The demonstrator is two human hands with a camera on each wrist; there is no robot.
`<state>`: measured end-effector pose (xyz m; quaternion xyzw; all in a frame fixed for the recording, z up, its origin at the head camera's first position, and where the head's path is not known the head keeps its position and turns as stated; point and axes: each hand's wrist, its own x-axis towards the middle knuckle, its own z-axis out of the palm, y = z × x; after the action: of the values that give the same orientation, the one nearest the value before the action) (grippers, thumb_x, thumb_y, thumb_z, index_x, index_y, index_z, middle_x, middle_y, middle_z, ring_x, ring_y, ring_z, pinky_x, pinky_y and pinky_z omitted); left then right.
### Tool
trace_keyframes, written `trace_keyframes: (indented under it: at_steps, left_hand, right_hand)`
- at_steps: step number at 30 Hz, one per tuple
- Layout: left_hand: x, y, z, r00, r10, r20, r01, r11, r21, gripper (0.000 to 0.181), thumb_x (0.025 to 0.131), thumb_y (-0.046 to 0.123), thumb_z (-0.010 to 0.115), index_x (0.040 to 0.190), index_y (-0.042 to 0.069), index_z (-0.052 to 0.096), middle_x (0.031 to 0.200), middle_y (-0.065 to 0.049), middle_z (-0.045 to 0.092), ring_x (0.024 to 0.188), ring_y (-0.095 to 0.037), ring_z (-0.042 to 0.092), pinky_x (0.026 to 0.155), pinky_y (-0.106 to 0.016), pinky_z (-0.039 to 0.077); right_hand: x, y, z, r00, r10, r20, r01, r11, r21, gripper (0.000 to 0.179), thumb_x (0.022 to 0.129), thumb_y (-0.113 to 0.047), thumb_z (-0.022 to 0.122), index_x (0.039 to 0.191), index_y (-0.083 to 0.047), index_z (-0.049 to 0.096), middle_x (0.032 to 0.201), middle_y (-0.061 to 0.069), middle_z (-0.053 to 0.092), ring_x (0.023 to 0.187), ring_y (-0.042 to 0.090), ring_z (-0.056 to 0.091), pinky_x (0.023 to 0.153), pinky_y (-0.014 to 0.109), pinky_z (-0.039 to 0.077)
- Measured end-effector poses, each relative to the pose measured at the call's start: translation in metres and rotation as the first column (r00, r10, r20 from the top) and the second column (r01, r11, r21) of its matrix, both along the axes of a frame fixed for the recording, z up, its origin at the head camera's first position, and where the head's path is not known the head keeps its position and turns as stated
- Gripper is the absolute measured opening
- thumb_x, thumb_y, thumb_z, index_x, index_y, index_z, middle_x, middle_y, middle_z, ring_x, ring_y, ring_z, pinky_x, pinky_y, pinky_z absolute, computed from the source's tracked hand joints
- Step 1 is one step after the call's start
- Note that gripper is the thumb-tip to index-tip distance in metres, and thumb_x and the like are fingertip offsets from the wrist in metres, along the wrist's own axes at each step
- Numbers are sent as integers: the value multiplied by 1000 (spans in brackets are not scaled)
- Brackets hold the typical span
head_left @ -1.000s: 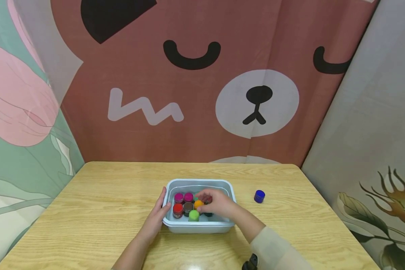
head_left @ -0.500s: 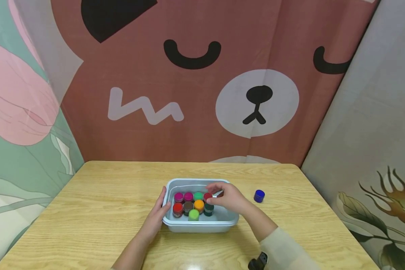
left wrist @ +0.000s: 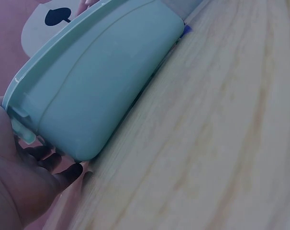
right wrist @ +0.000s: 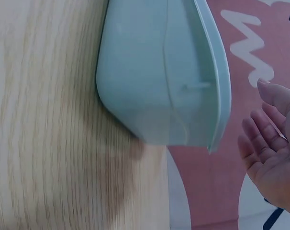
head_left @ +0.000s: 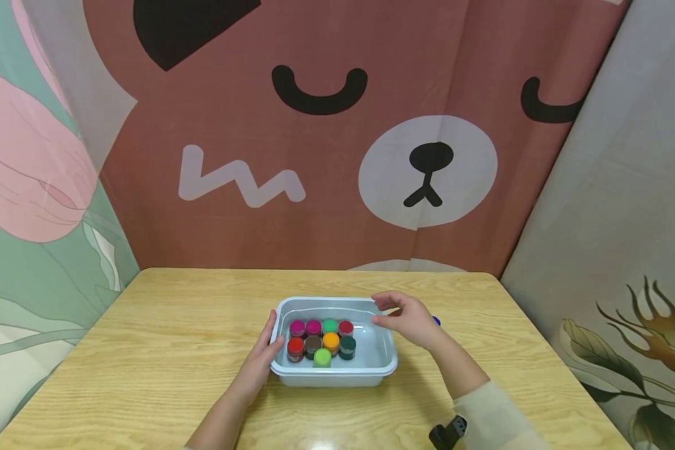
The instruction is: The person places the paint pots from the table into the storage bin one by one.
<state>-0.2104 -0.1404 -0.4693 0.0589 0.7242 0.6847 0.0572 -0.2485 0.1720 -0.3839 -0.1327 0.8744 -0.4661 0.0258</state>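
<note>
A light blue plastic basin (head_left: 337, 377) stands on the table. My left hand (head_left: 259, 353) grips its left rim, thumb over the edge; in the left wrist view its fingers curl under the outer side. Inside stand several small paint jars with coloured lids: two magenta, a green (head_left: 330, 326), a dark red (head_left: 345, 328), a red (head_left: 295, 349), a brown, an orange (head_left: 331, 342), a dark green (head_left: 347, 347) and a lime green (head_left: 322, 358). My right hand (head_left: 407, 319), holding nothing, is over the basin's right rim with fingers parted. Behind it, a blue jar (head_left: 437, 320) is mostly hidden.
The wooden table (head_left: 191, 337) extends around the basin. The basin's right part has bare floor (head_left: 374, 344). A bear-print cloth (head_left: 326, 187) hangs behind the table's far edge, with patterned cloths at both sides. A black device sits at my right wrist.
My right hand has left the jars, uncovering the dark red, green and dark green ones, and moved right past the rim, now covering most of the blue jar. The left hand has stayed put.
</note>
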Motion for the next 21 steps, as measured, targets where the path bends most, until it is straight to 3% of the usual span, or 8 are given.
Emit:
trace_keyframes:
  at_steps: [12, 21]
  left_hand:
    - [0, 1, 0, 1000, 0, -8, 0, 1000, 6, 64, 104, 23, 41, 159, 18, 8, 167, -8, -1, 152, -39, -6, 120, -64, -2]
    - [-1, 0, -1, 1000, 2, -3, -2, 1000, 7, 64, 104, 25, 41, 159, 19, 8, 167, -8, -1, 152, -39, -7, 119, -64, -2]
  right_hand:
    - [-3, 38, -6, 990, -119, -75, 118, 993, -17, 45, 89, -17, 72, 130, -2, 59, 125, 18, 63, 116, 33, 60, 92, 36, 54]
    - [-8, 66, -19, 976, -207, -61, 209, 978, 24, 49, 91, -22, 70, 134, -3, 56, 133, 21, 58, 123, 36, 55, 100, 47, 51]
